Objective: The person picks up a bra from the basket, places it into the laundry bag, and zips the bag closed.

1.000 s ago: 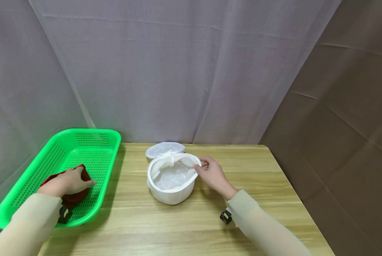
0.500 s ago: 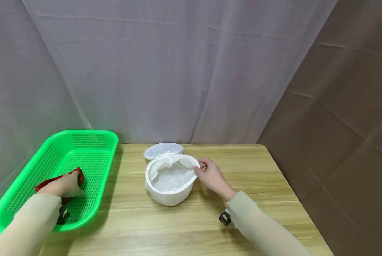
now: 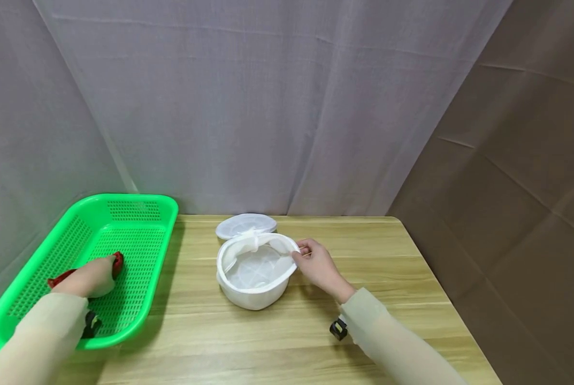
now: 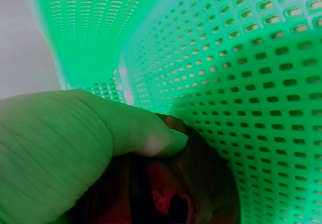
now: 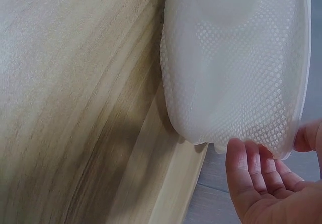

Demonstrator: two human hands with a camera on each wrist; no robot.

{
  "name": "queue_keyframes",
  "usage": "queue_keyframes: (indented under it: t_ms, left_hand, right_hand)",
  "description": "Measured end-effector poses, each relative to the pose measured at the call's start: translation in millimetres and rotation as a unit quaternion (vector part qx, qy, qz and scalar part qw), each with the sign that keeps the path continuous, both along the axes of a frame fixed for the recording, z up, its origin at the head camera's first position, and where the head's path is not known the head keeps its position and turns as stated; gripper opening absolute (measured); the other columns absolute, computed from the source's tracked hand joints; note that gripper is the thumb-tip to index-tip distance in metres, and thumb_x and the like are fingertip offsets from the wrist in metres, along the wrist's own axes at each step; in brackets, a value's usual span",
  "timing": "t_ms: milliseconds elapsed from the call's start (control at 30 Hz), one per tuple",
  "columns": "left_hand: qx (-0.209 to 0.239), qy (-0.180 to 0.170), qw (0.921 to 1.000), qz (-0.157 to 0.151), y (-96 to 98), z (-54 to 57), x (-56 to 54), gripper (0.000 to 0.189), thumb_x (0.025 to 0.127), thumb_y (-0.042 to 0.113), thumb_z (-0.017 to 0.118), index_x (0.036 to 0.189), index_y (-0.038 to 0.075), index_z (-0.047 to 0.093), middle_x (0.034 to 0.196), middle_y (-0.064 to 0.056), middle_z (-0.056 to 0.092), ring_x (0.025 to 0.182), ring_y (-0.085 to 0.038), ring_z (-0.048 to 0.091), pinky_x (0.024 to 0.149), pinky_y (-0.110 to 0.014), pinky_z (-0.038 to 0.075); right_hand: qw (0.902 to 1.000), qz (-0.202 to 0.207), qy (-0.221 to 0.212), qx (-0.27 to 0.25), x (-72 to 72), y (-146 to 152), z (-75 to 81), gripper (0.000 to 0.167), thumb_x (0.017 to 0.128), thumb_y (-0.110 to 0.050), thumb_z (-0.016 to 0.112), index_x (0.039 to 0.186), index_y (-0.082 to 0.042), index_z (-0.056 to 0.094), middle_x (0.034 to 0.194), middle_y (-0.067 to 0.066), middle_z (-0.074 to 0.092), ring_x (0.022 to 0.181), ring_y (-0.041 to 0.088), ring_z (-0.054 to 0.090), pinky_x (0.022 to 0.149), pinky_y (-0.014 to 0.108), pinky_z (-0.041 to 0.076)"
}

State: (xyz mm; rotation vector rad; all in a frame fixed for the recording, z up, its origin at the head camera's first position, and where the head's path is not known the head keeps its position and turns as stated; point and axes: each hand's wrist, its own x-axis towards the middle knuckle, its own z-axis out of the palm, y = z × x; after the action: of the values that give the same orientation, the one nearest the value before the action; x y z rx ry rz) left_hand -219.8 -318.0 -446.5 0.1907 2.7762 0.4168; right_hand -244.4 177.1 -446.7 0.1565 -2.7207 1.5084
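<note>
My left hand (image 3: 94, 277) is low inside the green plastic basket (image 3: 168, 256) and grips a piece of red fabric (image 3: 117, 264). In the left wrist view, the thumb presses on the folded dark red fabric (image 4: 201, 183); the other fingers are hidden. On the table stands a round white mesh laundry bag (image 3: 253, 297), its top open and its round lid (image 3: 246, 225) folded back behind it. My right hand (image 3: 321, 267) pinches the bag's right rim between thumb and fingers. Honeycomb mesh (image 5: 251, 88) of the bag's side shows above the fingers in the right wrist view.
Both stand on a wood-grain table (image 3: 209, 342), the basket at the left and the bag near the middle. A grey curtain (image 3: 219, 107) hangs behind the table, and a brown cloth (image 3: 518, 192) slopes down along its right side.
My left hand has drawn slightly left in the basket, its spread fingers closing round the red fabric, which has bunched up. My right hand stays on the bag's rim.
</note>
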Motion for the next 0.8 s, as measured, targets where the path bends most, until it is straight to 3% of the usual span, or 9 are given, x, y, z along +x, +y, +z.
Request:
queue_keyframes:
  t_ms: [67,233,333,467,700,800]
  left_hand:
    - [0.006,0.003,1.0,0.002,0.7,3.9,3.0,0.035,0.086,-0.004,0.052,0.117,-0.017,0.045,0.108,-0.039,0.053,0.101,-0.051,0.053,0.074,-0.048,0.045]
    - [0.048,0.008,0.9988,0.009,5.1,14.8,9.6,0.023,0.096,0.005,0.047,0.114,-0.01,0.047,0.103,-0.029,0.056,0.091,-0.039,0.053,0.072,-0.046,0.043]
    - [0.068,0.03,0.9972,0.002,10.3,19.1,9.8,0.018,0.094,0.005,0.047,0.107,-0.008,0.049,0.093,-0.02,0.057,0.083,-0.032,0.051,0.07,-0.045,0.042]
    - [0.074,0.061,0.9953,-0.012,21.0,25.6,6.8,0.026,0.083,0.0,0.053,0.107,-0.009,0.05,0.088,-0.014,0.058,0.082,-0.03,0.054,0.067,-0.043,0.043]
    - [0.097,0.1,0.99,-0.019,46.1,44.2,3.3,0.041,0.08,-0.005,0.054,0.119,-0.014,0.044,0.09,-0.017,0.057,0.077,-0.028,0.053,0.063,-0.04,0.043]
    - [0.103,0.14,0.9845,-0.025,61.3,56.6,4.4,0.046,0.079,-0.007,0.055,0.124,-0.014,0.044,0.097,-0.021,0.058,0.083,-0.031,0.055,0.066,-0.042,0.045]
  right_hand:
    - [1.0,0.001,0.003,-0.001,0.1,-0.2,-0.4,0.025,0.09,-0.009,0.065,0.112,0.003,0.062,0.09,0.009,0.061,0.072,0.015,0.061,0.059,0.026,0.053]
    - [0.9999,0.005,0.011,-0.003,0.2,0.2,-1.8,0.024,0.09,-0.007,0.064,0.111,0.004,0.062,0.089,0.01,0.061,0.068,0.014,0.06,0.057,0.026,0.052]
    - [0.9999,0.007,0.012,-0.004,0.6,0.7,-1.7,0.024,0.09,-0.007,0.064,0.111,0.004,0.062,0.089,0.01,0.061,0.067,0.014,0.06,0.057,0.027,0.052]
    - [0.9999,0.009,0.009,-0.001,1.4,1.2,0.5,0.025,0.09,-0.007,0.064,0.112,0.004,0.061,0.09,0.01,0.061,0.069,0.015,0.06,0.058,0.027,0.053]
    - [0.9999,0.012,0.003,0.004,2.8,1.1,2.2,0.025,0.091,-0.009,0.064,0.113,0.003,0.061,0.09,0.009,0.061,0.069,0.015,0.06,0.058,0.027,0.053]
    - [0.9999,0.012,0.001,0.007,3.1,0.9,2.6,0.025,0.091,-0.009,0.064,0.113,0.002,0.061,0.09,0.008,0.061,0.069,0.015,0.06,0.058,0.027,0.052]
